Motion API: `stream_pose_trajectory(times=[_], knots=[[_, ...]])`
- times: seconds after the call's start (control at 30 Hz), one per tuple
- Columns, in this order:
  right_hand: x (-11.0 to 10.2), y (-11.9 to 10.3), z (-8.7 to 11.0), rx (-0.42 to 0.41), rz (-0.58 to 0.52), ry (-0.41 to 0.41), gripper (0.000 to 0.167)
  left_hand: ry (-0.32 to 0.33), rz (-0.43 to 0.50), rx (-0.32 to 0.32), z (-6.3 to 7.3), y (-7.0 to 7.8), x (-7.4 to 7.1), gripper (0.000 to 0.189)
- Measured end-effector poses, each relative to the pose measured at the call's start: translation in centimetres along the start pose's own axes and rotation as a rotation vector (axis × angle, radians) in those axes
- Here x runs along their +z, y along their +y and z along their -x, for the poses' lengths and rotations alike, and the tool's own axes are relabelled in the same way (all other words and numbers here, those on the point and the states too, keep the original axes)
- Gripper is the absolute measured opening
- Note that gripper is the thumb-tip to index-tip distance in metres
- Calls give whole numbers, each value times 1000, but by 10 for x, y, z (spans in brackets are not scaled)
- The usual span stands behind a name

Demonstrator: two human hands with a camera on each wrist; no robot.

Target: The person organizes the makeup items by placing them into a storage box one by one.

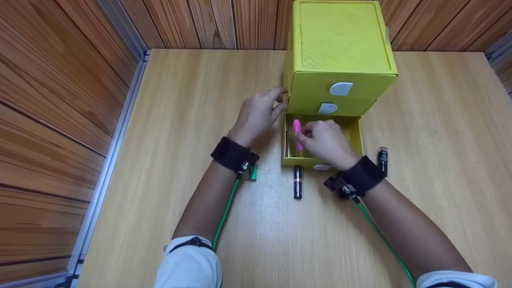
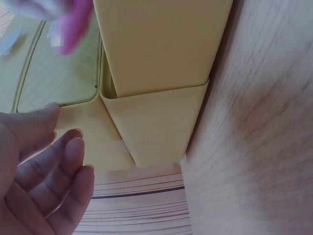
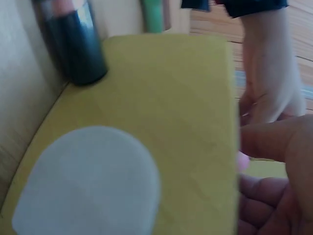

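Observation:
My right hand (image 1: 326, 142) pinches a pink tube with a rounded end (image 1: 297, 130) over the pulled-out bottom drawer (image 1: 354, 136). In the left wrist view the same pink tube (image 2: 73, 29) is blurred. My left hand (image 1: 258, 112) is at the left side of the yellow drawer cabinet (image 1: 344, 40). In the left wrist view its thumb tip (image 2: 51, 107) lies right at the edge of a drawer front, the other fingers loosely bent and holding nothing. A thin item lies along the drawer's left wall. The right wrist view shows the drawer front with its white tab (image 3: 93, 181).
A black lipstick tube (image 1: 297, 183) lies just before the drawer. Another black tube (image 1: 383, 160) is to its right, beside my right wrist. A small green item (image 1: 253, 173) is partly hidden by the left wristband. Wooden panels (image 1: 256, 24) border the table's back and left.

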State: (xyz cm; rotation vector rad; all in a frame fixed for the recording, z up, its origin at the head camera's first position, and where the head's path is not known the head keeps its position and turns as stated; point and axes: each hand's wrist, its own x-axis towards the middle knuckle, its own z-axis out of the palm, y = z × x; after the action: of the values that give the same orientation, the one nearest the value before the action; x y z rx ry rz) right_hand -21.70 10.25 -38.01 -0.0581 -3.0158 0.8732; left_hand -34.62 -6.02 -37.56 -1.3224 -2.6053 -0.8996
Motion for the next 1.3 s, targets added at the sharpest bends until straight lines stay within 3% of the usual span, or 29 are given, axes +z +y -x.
stream_pose_trajectory(times=[0.17, 0.5, 0.77, 1.07, 1.3], knots=[[4, 3, -11, 90, 3, -102, 29, 16, 2, 3, 2, -1, -1, 36], [21, 8, -19, 167, 103, -192, 44, 54, 10, 43, 4, -5, -2, 35], [26, 5, -25, 138, 146, -240, 45, 53, 9, 26, 7, -7, -5, 34], [27, 4, -27, 134, 99, -314, 47, 51, -6, 13, 6, -9, -5, 33], [23, 2, -23, 99, 102, -318, 55, 56, -13, 9, 10, -10, -4, 31]])
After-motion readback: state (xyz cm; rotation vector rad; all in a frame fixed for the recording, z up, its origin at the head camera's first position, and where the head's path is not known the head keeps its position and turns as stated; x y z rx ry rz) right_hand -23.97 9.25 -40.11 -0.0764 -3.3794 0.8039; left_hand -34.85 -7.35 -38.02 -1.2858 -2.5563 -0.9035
